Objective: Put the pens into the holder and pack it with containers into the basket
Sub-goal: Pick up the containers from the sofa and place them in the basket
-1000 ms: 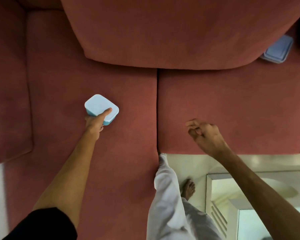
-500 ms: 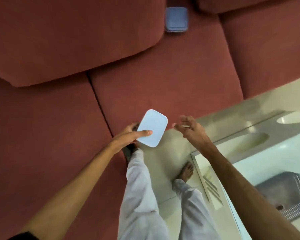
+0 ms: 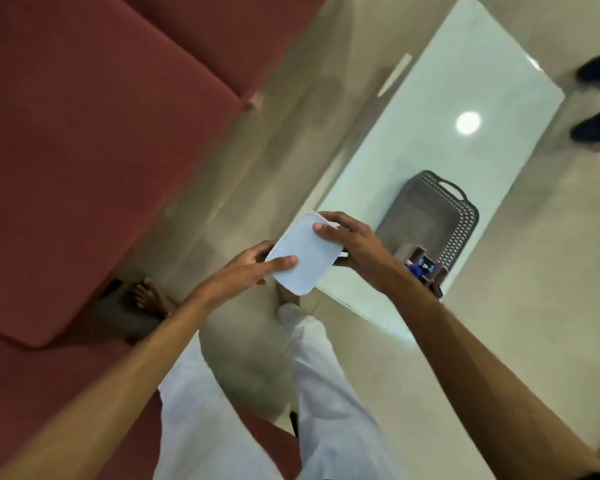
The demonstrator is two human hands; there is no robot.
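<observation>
room: pale tiled floor (image 3: pixel 520 271), dark red sofa (image 3: pixel 101 133) on my left, glossy white table (image 3: pixel 440 133) ahead

container: pale blue lidded container (image 3: pixel 300 258), up in the air between the sofa and the table's near corner, lid facing me

left hand: my left hand (image 3: pixel 246 271) holds its near edge, thumb pressed on the lid, fingers curled underneath

right hand: my right hand (image 3: pixel 350 242) grips the far end, fingers wrapped over the rim

basket: grey slotted basket (image 3: pixel 433 220) on the table, just past my right hand

holder: brown pen holder (image 3: pixel 423 265) sits at the basket's near end, blue stuff inside, mostly hidden by my wrist

risk: imo I could clip the holder going in and tip it, since it's right by the basket's near end
</observation>
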